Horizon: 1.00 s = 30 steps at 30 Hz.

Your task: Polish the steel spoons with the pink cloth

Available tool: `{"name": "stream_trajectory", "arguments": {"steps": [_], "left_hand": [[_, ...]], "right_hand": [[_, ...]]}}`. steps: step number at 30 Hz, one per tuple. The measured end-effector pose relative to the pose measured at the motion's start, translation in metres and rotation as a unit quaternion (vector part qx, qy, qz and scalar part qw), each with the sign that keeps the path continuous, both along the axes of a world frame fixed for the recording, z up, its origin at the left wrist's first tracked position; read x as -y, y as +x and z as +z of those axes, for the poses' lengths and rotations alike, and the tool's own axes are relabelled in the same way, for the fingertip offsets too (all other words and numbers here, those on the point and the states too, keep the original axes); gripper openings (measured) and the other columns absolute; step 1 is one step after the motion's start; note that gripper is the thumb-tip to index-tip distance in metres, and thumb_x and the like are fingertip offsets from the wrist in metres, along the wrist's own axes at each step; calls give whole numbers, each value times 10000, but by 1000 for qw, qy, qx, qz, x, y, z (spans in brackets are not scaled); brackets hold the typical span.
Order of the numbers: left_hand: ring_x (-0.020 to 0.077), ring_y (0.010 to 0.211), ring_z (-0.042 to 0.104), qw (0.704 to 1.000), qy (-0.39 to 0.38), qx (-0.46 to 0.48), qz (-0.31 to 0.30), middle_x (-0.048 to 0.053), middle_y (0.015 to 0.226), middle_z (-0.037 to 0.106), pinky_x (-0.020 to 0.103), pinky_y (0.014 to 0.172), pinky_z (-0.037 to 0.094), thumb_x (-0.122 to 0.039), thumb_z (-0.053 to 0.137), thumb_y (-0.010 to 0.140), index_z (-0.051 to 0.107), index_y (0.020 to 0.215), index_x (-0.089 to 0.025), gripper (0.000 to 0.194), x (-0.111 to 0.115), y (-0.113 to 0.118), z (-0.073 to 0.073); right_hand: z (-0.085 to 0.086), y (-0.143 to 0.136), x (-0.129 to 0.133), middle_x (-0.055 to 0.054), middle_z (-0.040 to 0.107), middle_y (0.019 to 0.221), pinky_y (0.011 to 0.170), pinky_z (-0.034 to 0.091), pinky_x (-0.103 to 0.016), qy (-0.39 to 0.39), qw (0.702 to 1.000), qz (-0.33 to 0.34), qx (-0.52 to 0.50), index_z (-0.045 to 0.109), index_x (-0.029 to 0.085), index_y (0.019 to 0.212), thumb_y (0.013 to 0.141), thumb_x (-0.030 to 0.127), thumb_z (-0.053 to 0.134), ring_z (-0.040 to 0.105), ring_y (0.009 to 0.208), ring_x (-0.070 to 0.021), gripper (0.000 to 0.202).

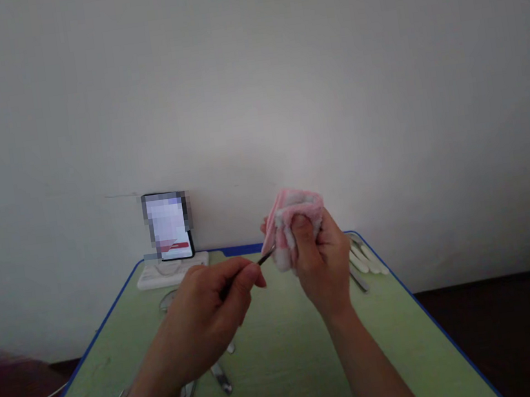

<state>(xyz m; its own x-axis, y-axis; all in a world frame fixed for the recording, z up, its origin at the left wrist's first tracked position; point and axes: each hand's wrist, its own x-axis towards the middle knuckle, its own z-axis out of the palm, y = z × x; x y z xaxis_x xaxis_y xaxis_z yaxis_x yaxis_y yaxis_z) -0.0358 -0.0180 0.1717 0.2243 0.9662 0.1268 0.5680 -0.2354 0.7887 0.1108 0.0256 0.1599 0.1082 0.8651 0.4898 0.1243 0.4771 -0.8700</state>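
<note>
My left hand (227, 301) is closed around a thin, dark-looking metal utensil handle (267, 257). The handle points up and to the right, and its far end disappears into a pink-and-white fluffy cloth (291, 211), so I cannot see what kind of utensil it is. Bunched up in my right hand (324, 259), the cloth is pressed under the thumb and wraps that hidden end. Both hands are raised over the middle of the green table (287, 365), close to each other.
A phone (171, 227) stands on a white base (172, 272) at the back left. Several metal utensils (222, 380) lie below my left arm, partly covered. White-handled utensils (365, 257) rest at the right, near a metal handle (360, 281). Behind the table rises a wall (380, 111).
</note>
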Motion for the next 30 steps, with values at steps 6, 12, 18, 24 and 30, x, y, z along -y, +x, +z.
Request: {"name": "stream_trajectory", "arguments": {"steps": [6,12,18,24,30], "left_hand": [[88,435,378,996,64,-6,59,-59,478,415,206,458,286,-309,343,892,509,659,-180,313,-8,25,-8],[122,519,448,992,54,-94,56,-39,550,488,233,529,303,-305,333,896,521,704,-195,290,-15,7,-12],[164,643,525,974,1,-225,-21,-18,620,569,272,608,304,-339,321,905,545,737,-219,305,-2,-14,-9],[168,664,550,954,-65,-279,-86,-7,646,592,271,591,293,-302,344,891,580,690,-227,319,16,-15,-7],[148,665,543,960,-35,-254,-110,-19,640,578,244,587,300,-324,358,893,605,725,-224,315,16,-22,-1]], "right_hand": [[-15,-22,-5,-66,649,785,542,469,-248,-78,990,41,-113,540,162,945,886,508,310,602,622,-145,420],[-12,6,-17,-15,601,697,528,424,-222,-100,987,107,66,561,153,882,851,461,448,525,592,-119,329],[6,46,-10,-16,646,794,632,419,-244,-89,911,228,332,588,188,896,880,298,444,560,677,-130,182],[17,47,10,4,652,728,575,372,-226,-101,817,295,485,620,210,764,802,189,550,573,663,-138,82],[29,44,15,1,664,765,620,385,-210,-79,832,331,438,646,199,811,855,239,496,580,676,-114,161]]}}
